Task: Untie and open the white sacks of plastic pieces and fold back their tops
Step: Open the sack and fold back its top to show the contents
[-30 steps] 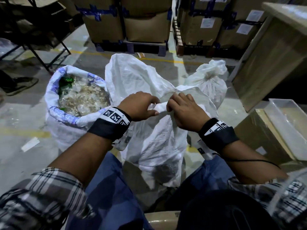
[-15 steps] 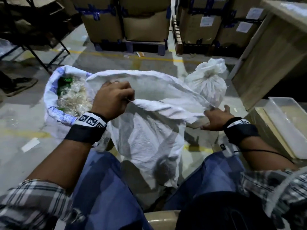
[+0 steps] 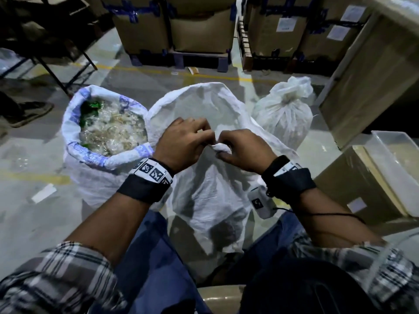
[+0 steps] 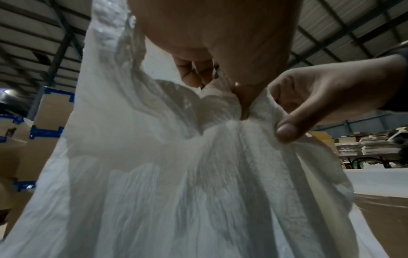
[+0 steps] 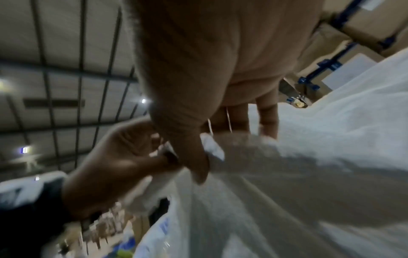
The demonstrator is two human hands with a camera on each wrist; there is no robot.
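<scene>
Between my knees stands the middle white sack (image 3: 204,196), its mouth open and its far rim standing tall. My left hand (image 3: 205,135) and right hand (image 3: 226,143) meet at its near rim, and each pinches a bunched roll of the fabric (image 3: 223,148). The left wrist view shows the right hand's thumb (image 4: 287,129) and fingers pinching the gathered cloth (image 4: 253,111). To the left stands an open sack (image 3: 74,123) with its top folded back, full of clear plastic pieces (image 3: 111,130). A tied sack (image 3: 285,114) stands at the back right.
Taped cardboard boxes on pallets (image 3: 199,26) line the back. A wooden cabinet (image 3: 374,75) rises at the right, with a cardboard box (image 3: 349,182) and a clear tub (image 3: 399,159) below it. Dark metal table legs (image 3: 52,71) and someone's shoe (image 3: 29,113) are at the left.
Half a second ago my hands were wide apart, stretching the sack's mouth open. They have now come together at the near rim and pinch bunched fabric.
</scene>
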